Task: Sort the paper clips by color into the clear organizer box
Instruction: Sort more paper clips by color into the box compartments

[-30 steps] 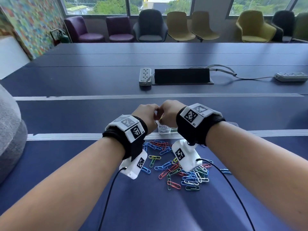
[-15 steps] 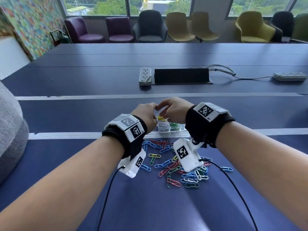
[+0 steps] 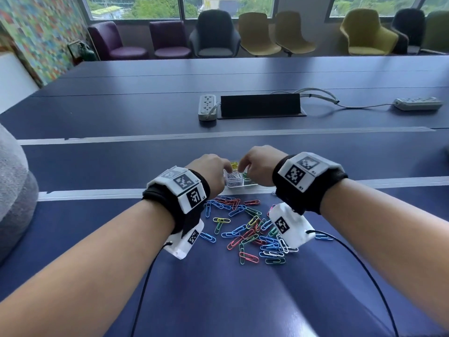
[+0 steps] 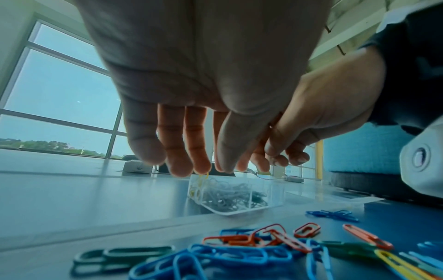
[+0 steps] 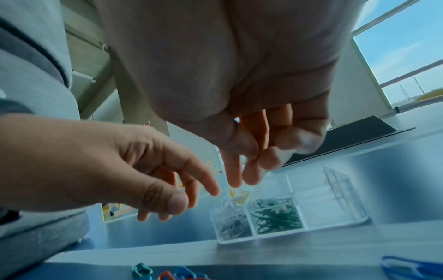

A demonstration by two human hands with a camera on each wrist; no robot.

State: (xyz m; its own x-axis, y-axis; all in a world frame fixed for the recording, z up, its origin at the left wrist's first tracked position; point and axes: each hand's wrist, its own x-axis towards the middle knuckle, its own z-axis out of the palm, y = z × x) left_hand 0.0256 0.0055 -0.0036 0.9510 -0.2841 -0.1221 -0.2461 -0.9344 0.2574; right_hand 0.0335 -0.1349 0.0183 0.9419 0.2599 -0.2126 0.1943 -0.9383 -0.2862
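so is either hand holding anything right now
Cannot tell: a yellow clip shows just under the left fingers over the box; pinched or dropped is unclear.

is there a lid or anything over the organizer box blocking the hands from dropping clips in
Nothing visible does. The clear organizer box stands open-topped, with no lid over its compartments, and both the left hand and right hand hover directly above it.

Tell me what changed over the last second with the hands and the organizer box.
The left hand and right hand, pressed together over the clear organizer box a second ago, have drawn apart, uncovering its compartments of yellow, white and green clips. In the left wrist view a yellow clip hangs at the left fingers just above the box. The box and the loose clip pile on the table have stayed put.
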